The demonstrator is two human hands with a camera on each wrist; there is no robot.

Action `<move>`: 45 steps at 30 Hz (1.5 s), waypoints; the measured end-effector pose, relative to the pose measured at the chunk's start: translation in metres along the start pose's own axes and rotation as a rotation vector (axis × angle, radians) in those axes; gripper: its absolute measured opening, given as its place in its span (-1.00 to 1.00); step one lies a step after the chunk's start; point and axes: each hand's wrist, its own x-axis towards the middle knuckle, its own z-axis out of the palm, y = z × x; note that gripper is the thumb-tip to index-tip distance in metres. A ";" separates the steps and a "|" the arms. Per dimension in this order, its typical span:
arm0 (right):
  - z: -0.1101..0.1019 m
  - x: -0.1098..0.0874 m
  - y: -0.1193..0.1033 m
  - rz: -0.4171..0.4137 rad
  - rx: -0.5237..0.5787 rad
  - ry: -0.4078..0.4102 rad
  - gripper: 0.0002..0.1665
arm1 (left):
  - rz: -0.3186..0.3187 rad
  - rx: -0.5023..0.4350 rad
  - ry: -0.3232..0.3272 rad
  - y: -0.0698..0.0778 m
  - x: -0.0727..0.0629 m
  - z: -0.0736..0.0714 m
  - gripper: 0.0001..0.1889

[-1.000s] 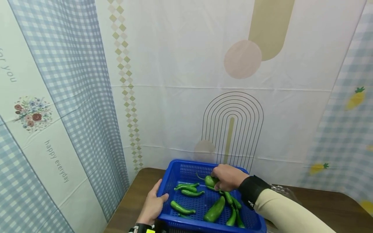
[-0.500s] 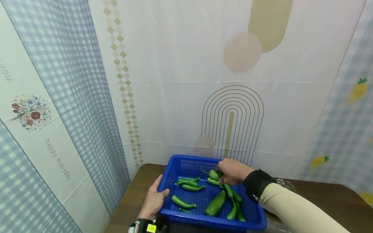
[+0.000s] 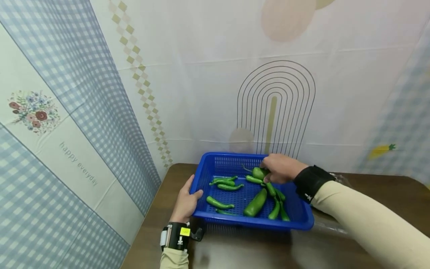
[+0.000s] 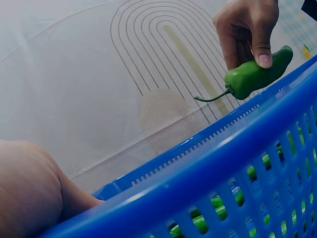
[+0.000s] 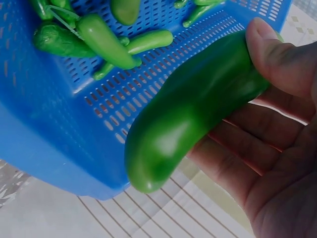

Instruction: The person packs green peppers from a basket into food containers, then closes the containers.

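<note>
A blue plastic basket (image 3: 252, 222) with slotted walls holds green peppers. At its left side my left hand (image 3: 184, 203) grips the rim, thumb on top and fingers along the outer wall. My right hand (image 3: 283, 169) pinches a large green pepper (image 5: 193, 106) between thumb and fingers; its thin curved stem shows in the left wrist view. That pepper is raised over the back right part of the basket. Another large pepper (image 3: 256, 203) lies inside, near the front. Slim green peppers (image 3: 230, 186) lie at the left, and a bunch of several more (image 3: 274, 210) at the right.
The basket rests on a brown wooden table (image 3: 376, 194). Clear crumpled plastic (image 3: 340, 179) lies behind the right arm, with more plastic (image 3: 330, 227) at the basket's right front. A printed white cloth (image 3: 201, 112) hangs close behind the table, and a checked one (image 3: 84, 74) at the left.
The head view has tilted down, so the basket and both hands appear higher in it. My right hand keeps the large pepper and has shifted slightly right; my left stays on the rim.
</note>
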 end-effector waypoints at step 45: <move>0.007 -0.030 -0.003 0.040 0.072 0.018 -0.86 | -0.002 -0.010 -0.025 -0.001 -0.006 -0.010 -0.26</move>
